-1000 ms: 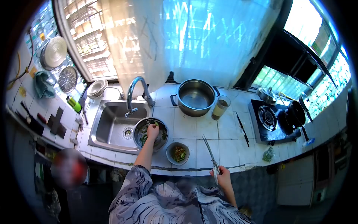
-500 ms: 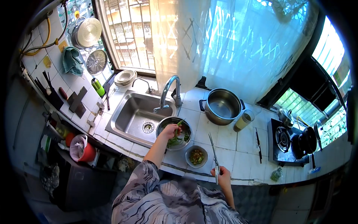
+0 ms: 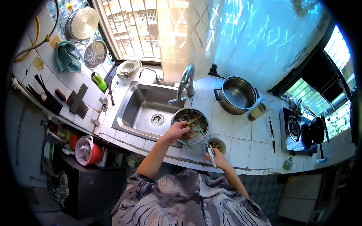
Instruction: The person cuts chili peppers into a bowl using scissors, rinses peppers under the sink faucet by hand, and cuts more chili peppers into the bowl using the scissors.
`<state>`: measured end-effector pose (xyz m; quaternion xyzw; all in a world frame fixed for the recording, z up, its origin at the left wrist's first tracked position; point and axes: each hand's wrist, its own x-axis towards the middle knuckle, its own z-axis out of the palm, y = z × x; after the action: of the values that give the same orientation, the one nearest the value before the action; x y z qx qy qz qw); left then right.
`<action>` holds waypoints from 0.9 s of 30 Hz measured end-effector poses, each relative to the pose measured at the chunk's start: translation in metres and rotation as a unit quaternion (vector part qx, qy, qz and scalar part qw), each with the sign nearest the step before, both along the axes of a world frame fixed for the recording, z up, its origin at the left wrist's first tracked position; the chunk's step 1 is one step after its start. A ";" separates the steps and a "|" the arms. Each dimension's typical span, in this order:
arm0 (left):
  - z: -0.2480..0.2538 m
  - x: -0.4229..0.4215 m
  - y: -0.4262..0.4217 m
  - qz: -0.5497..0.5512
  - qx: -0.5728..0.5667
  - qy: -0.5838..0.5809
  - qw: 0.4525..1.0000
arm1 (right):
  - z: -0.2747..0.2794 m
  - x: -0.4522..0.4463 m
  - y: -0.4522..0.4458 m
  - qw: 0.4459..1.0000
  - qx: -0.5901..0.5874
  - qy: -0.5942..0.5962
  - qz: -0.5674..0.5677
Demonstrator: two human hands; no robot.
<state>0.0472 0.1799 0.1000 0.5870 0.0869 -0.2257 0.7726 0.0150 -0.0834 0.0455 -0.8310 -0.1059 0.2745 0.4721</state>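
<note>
My left hand [image 3: 178, 132] pinches long thin green vegetables [image 3: 189, 142], perhaps chillies, above a round metal basin [image 3: 206, 124]. One of them hangs down past the fingers. In my right hand [image 3: 219, 158] is a pair of scissors [image 3: 209, 152], its handles inside the grip. Their blades reach up and left to the green vegetables; whether they touch cannot be made out. Under the scissors, partly covered by my right hand, stands a small grey bowl [image 3: 224, 146] with chopped food in it. Some contents of the basin lie hidden behind my left hand.
A steel sink [image 3: 132, 109] with a curved faucet [image 3: 184, 81] lies left of the basin. Behind to the right stand a large two-handled pot [image 3: 235, 96] and a glass [image 3: 259, 110] of cloudy liquid. A gas stove [image 3: 298, 130] sits farther right.
My right hand has brought the scissors left and up, over the small bowl to the green vegetables. My left hand has lifted the vegetables slightly. The camera view has shifted.
</note>
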 end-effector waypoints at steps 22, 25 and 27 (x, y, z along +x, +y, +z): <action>-0.040 -0.053 0.119 0.135 -0.020 0.121 0.983 | -0.010 0.043 0.172 0.980 -0.038 -0.048 0.190; -0.052 -0.055 0.121 0.109 -0.065 0.116 0.985 | -0.027 0.038 0.167 0.985 -0.024 -0.048 0.161; -0.057 -0.057 0.120 0.085 -0.071 0.114 0.987 | -0.035 0.032 0.155 0.989 -0.014 -0.031 0.142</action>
<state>-0.0096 0.2999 0.0430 0.4919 0.2081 -0.2302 0.8135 0.0471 0.0718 0.0104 -0.8221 -0.2338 0.3141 0.4133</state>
